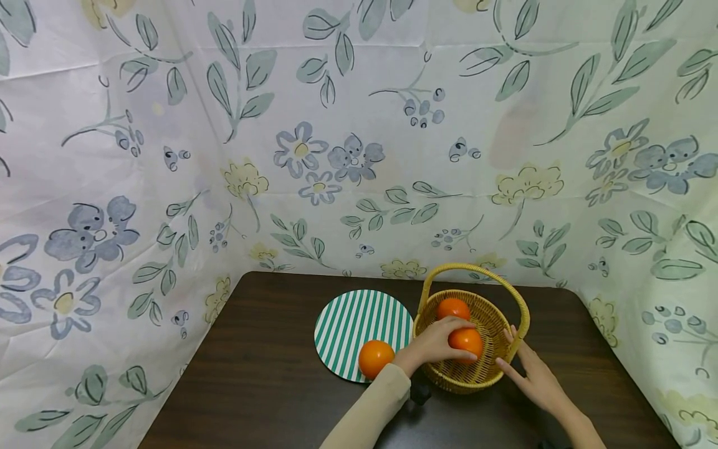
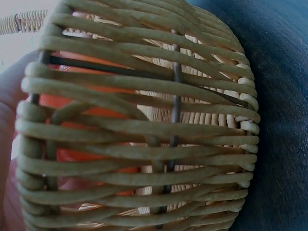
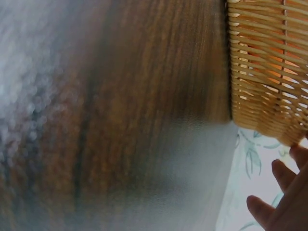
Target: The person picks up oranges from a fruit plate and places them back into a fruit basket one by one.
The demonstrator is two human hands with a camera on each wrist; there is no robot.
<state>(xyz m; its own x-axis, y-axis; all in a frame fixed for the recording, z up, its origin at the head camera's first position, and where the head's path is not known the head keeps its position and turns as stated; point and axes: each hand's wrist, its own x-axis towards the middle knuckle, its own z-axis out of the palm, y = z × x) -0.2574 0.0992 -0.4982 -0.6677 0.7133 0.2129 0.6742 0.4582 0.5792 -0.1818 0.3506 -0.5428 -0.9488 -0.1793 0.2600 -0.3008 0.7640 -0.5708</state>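
Observation:
A round wicker basket [image 1: 492,318] with a tall arched handle stands on the table. Inside it my left hand [image 1: 434,342] holds an orange [image 1: 467,345], thumb on the near side and fingers over the far side. Another orange [image 1: 452,307] lies behind that one in the basket. My right hand [image 1: 535,377] rests against the basket's right side near the handle's foot, its fingers fairly straight and spread. A third orange [image 1: 376,358] sits on a green-and-white striped round mat [image 1: 350,324] left of the basket. In the left wrist view the basket's weave [image 2: 144,130] partly hides the fruit.
The dark wooden table [image 1: 269,362] extends left and in front of the mat. Floral cloth [image 1: 359,156] hangs behind it and along both sides. My left forearm's beige sleeve [image 1: 373,408] crosses the table's front, close to the orange on the mat.

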